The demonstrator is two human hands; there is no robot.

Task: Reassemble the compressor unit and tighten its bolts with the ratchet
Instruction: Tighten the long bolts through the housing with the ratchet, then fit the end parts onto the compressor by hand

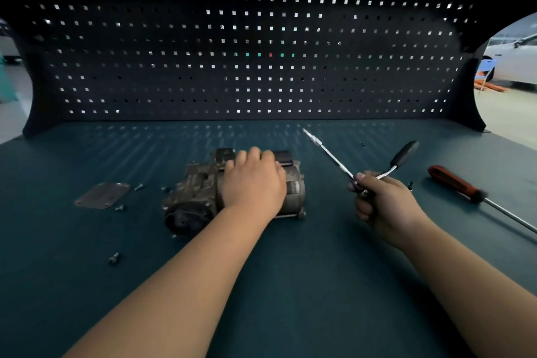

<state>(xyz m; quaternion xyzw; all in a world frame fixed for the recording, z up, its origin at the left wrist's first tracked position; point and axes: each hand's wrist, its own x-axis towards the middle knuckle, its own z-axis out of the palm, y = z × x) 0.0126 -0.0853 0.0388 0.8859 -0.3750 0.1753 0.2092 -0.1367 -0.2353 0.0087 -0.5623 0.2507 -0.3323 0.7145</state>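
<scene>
Two hands over teal bench [290,285]: left hand [252,180] clasps top of compressor unit [197,197] at bench centre, right hand [383,203] grips ratchet [403,155] to its right; cover plate [101,195] and loose bolts [114,259] left, red-handled screwdriver [453,183] right

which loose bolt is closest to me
The bolt alone at front left, nearer than the plate; the others lie beside that plate or the compressor.

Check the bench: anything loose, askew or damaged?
The cover plate lies flat on the bench left of the compressor, not fitted. Loose bolts sit beside it, and a stray bolt lies nearer the front edge. That fits mid-reassembly. No spill or damage visible.
</scene>
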